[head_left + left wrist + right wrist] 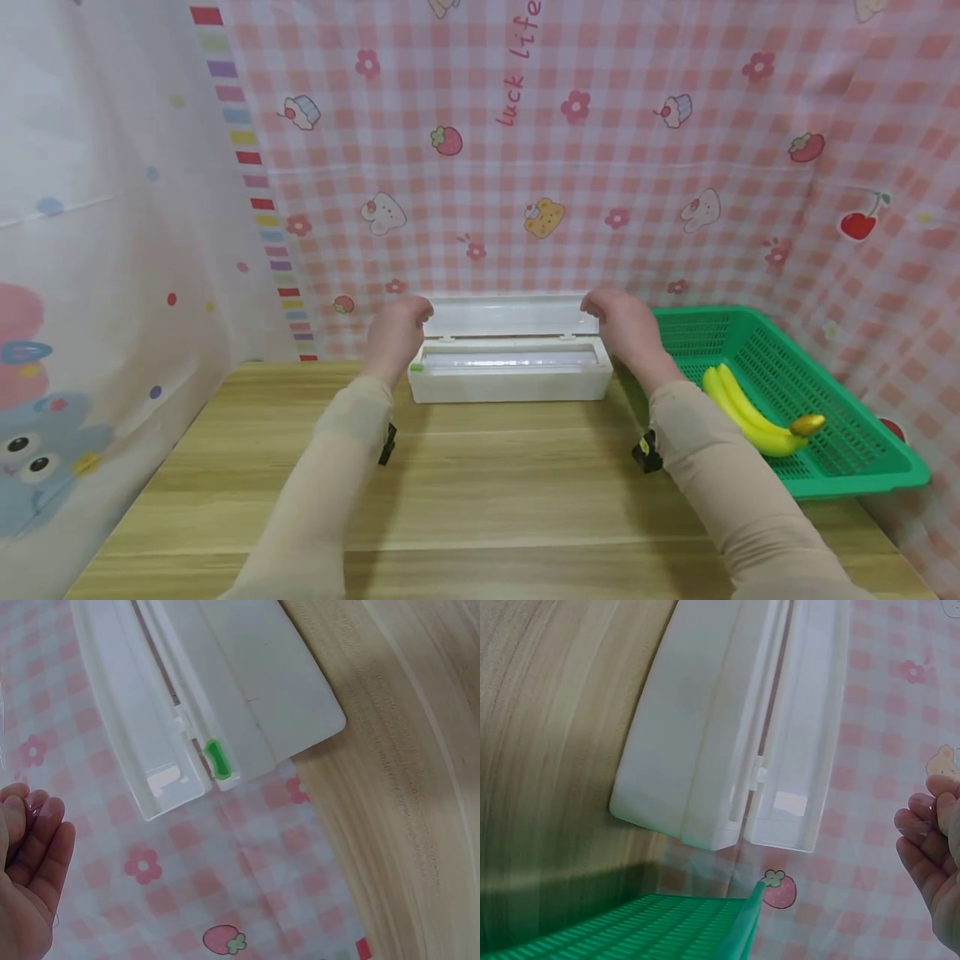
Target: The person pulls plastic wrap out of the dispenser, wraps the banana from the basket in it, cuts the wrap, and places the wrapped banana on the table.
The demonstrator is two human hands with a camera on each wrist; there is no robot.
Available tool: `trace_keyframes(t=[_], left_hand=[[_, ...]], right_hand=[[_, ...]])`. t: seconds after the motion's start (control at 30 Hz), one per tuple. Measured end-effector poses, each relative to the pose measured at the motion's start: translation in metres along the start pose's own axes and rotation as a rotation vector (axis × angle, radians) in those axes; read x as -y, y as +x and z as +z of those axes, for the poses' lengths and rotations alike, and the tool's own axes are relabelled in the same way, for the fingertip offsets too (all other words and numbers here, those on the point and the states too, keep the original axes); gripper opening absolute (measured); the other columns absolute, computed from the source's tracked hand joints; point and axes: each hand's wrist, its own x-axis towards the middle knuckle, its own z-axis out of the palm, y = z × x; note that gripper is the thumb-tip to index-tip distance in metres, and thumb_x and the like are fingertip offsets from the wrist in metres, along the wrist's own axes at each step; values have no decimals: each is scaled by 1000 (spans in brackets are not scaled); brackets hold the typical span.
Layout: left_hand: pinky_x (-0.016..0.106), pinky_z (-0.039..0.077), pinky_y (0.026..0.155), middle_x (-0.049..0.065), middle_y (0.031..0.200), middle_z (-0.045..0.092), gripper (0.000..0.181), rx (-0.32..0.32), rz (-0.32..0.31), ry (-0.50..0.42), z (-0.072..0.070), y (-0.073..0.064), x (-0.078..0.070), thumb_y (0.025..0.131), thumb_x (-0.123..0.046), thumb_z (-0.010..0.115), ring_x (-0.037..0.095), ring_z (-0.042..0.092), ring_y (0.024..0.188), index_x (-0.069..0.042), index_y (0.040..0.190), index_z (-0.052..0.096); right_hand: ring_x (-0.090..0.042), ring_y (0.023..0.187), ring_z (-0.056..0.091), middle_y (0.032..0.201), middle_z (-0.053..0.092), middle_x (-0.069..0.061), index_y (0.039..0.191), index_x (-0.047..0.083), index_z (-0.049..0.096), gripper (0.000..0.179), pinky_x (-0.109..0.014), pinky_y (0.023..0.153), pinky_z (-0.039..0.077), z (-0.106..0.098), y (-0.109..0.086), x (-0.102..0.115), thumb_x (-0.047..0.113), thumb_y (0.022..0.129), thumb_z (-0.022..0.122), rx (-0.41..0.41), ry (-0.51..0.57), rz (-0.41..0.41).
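A long white cling film dispenser (513, 387) stands at the back of the table with its lid (517, 318) tipped back. The roll (517, 359) shows through the slot in its top. A green slider (217, 759) sits near its left end. Above the left end, my left hand (397, 335) pinches clear film between thumb and fingertips. My right hand (624, 332) does the same above the right end, where a bit of clear cling film (915, 826) shows at the fingers. Between the hands the film is nearly invisible against the lid and cloth.
To the right, a green plastic basket (843, 398) holds yellow bananas (750, 417); its near-left side lies under my right forearm. A pink checked cloth (480, 167) hangs right behind the dispenser. Bare wood tabletop (495, 500) lies in front.
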Motion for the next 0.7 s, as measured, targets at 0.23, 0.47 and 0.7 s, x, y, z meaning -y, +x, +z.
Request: trace_keyframes(t=[0.23, 0.47, 0.7], left_hand=[[41, 57, 83, 13, 99, 73, 21, -39, 9, -14, -5, 1, -3, 86, 13, 62, 30, 69, 91, -1, 97, 72], [40, 58, 80, 13, 94, 73, 19, -86, 52, 16, -9, 3, -4, 85, 13, 64, 29, 69, 87, -1, 94, 72], [41, 57, 84, 13, 95, 73, 22, -94, 87, 33, -16, 4, -6, 83, 15, 64, 30, 69, 90, -1, 95, 72]], right_hand=[[-34, 102, 64, 107, 71, -14, 102, 3, 70, 21, -50, 88, 52, -8, 2, 3, -6, 94, 54, -20, 2, -17], [-35, 102, 65, 107, 71, -16, 103, 1, 70, 21, -50, 91, 52, -14, 3, 4, -9, 91, 57, -36, 1, -47], [-35, 104, 63, 108, 71, -16, 105, 1, 70, 21, -50, 92, 51, -19, 4, 7, -9, 90, 60, -24, 30, -6]])
